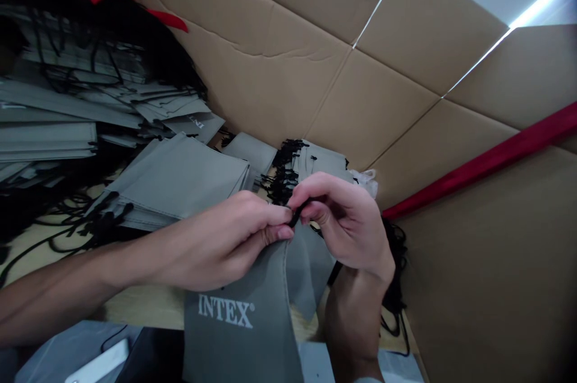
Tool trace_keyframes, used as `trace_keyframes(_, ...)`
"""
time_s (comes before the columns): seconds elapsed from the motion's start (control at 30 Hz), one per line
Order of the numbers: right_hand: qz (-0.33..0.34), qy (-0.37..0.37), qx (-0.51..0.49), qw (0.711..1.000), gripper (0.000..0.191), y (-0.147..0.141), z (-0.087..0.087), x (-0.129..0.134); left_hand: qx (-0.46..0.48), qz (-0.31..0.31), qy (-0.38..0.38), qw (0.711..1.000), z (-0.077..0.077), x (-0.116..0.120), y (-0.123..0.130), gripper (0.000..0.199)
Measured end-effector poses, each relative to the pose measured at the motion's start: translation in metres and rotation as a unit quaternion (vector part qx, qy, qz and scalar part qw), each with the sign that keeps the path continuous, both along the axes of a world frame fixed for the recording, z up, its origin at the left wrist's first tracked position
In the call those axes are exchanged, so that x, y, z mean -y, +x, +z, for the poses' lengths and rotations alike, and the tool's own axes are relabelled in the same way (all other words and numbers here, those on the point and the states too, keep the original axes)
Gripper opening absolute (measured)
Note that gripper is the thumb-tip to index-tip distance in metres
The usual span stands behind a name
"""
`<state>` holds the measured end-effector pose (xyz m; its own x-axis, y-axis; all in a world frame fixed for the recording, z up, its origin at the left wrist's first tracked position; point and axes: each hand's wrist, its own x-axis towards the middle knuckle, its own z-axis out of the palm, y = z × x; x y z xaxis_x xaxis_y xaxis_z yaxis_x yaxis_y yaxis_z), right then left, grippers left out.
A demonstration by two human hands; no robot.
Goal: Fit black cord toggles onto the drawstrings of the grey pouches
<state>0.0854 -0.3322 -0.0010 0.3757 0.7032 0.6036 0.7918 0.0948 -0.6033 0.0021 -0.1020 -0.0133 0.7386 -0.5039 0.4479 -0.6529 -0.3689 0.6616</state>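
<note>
A grey fabric pouch [243, 335] printed with "INTEX" hangs from my left hand [234, 238], whose thumb and finger pinch its top corner. Black drawstring cord [297, 214] comes out at that corner. My right hand [347, 220] pinches the cord between thumb and forefinger, close to my left fingertips. Behind my hands lies a stack of similar grey pouches [327, 157] with black cord ends along one edge. Another pile of pouches [175, 172] sits beyond my left forearm.
Heaped pouches with tangled black cords [67, 94] fill the left side. Cardboard walls [288, 52] rise behind and to the right, crossed by a red strip [487, 157]. More black cords [396, 269] hang at the right. A white object [99, 362] lies at the lower left.
</note>
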Motion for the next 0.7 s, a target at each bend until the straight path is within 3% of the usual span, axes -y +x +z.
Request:
trace_keyframes(0.07, 0.014, 0.004, 0.018, 1.000, 0.009, 0.001, 0.001, 0.000, -0.008, 0.006, 0.000, 1.000, 0.001, 0.000, -0.002, 0.037)
trace_keyframes(0.23, -0.020, 0.039, -0.007, 0.999, 0.022, 0.000, -0.002, 0.000, -0.014, 0.018, 0.013, 1.000, 0.001, 0.001, -0.006, 0.039)
trace_keyframes(0.33, -0.014, 0.059, -0.053, 0.997, 0.029, -0.001, -0.007, -0.003, 0.009, 0.005, 0.021, 1.000, 0.003, -0.001, -0.008, 0.037)
trace_keyframes(0.53, 0.001, 0.087, -0.116, 0.989, 0.016, -0.002, -0.015, -0.012, 0.029, -0.045, 0.032, 0.998, 0.007, -0.006, -0.010, 0.036)
trace_keyframes(0.7, -0.012, 0.119, -0.132, 0.984, 0.023, -0.005, -0.016, -0.022, 0.022, -0.060, 0.006, 0.998, 0.007, -0.005, -0.010, 0.040)
